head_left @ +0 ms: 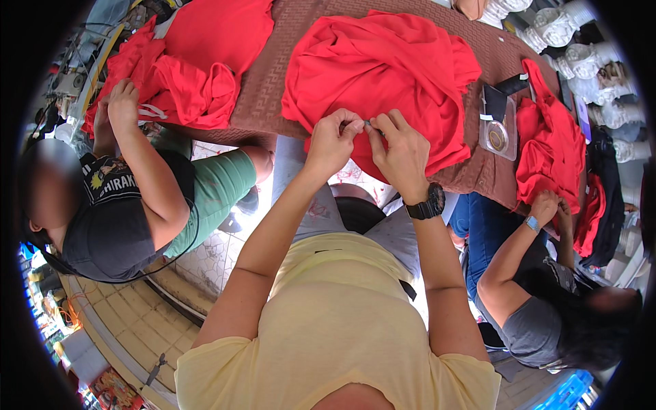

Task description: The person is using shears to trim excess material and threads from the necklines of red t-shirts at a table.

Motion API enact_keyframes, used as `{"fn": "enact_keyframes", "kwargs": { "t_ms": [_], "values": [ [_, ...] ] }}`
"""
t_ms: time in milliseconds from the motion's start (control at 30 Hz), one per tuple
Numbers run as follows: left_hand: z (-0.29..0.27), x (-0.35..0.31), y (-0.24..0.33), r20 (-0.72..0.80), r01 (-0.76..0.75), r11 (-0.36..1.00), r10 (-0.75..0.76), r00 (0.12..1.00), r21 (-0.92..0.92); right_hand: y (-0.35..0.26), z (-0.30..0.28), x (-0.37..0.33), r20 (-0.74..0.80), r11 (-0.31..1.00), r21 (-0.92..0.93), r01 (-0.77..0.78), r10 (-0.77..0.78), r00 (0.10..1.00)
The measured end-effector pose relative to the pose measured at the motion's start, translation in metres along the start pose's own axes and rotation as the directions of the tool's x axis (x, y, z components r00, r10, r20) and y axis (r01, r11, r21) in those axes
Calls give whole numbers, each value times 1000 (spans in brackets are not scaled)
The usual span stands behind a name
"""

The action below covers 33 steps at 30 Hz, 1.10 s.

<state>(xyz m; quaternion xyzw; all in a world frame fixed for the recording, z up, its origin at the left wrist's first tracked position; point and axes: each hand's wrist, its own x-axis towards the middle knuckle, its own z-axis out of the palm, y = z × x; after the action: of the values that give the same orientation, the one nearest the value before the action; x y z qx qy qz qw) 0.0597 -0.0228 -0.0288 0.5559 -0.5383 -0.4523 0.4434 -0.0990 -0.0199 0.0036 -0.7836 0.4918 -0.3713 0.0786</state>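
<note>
My left hand [332,142] and my right hand [402,149] meet fingertip to fingertip at the near edge of a heaped red cloth [383,65]. Both are closed in a pinch. A tiny dark speck shows between the fingertips, too small to name. The red fabric lies bunched on the table just beyond my hands, and a fold of it hangs down beneath them. A black watch [430,202] is on my right wrist.
A brown textured cover [263,102] lies over the table. To the right sits a clear plastic box [497,126] with a coiled item inside. Co-workers at left [123,198] and right [526,307] handle other red cloths [198,82]. White bundles [581,61] are stacked far right.
</note>
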Motion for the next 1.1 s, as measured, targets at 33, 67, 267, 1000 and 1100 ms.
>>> {"fn": "enact_keyframes", "kwargs": {
  "t_ms": [33, 67, 267, 1000, 1100],
  "values": [
    [0, 0, 0, -17, -23, 1000, 23, 1000, 15, 0, 1, 0, -2, 1000, -4, 1, -1, 1000],
    [0, -1, 0, -33, -46, 998, 47, 998, 31, -1, 0, 1, -27, 1000, 4, 0, 1, 1000],
    [-62, -39, 53, 363, -444, 723, 280, 889, 529, 14, -55, -16, -5, 942, 285, -176, 185, 983],
    [-74, 37, 34, -17, -492, 589, 651, 758, 641, 49, -70, 46, -210, 994, -102, -24, 2, 978],
    [-57, 19, 56, -96, -450, 453, 778, 621, 770, 16, -65, 43, -169, 989, 109, -96, 114, 979]
  ]
}}
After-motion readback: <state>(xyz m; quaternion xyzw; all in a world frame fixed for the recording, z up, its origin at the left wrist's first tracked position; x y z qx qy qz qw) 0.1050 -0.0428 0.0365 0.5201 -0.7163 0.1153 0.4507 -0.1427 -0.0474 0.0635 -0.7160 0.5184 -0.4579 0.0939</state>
